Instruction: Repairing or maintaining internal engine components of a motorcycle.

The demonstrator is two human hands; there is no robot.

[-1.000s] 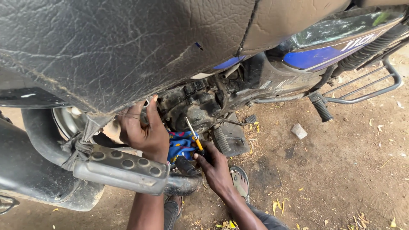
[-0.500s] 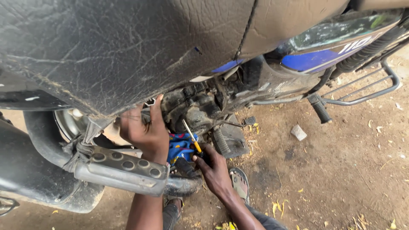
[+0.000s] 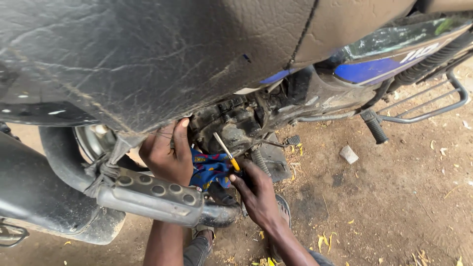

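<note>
from where i stood, the person crouched low beside the motorcycle, working under its cracked black seat [image 3: 148,59]. the right hand [image 3: 257,194] was closed around the handle of a screwdriver [image 3: 225,150], its yellow collar just showing above the fingers and the thin shaft angled up so the tip reached the grimy engine block [image 3: 231,123]; held that way, low and slanted, it seemed the only line in past the frame. the left hand [image 3: 166,153] was pressed up against the engine's side, thumb raised and fingers tucked out of sight behind the casing, so i could not tell whether it gripped anything; it looked placed to steady the part. a blue patterned cloth [image 3: 209,168] sat between the two hands, under the engine. the chrome-shielded exhaust pipe [image 3: 157,194] ran across in front of the forearms, which came up from beneath it. a footpeg [image 3: 373,127] stuck out over the dirt ground [image 3: 394,207], where a small pale block [image 3: 348,154] lay well apart.
</note>
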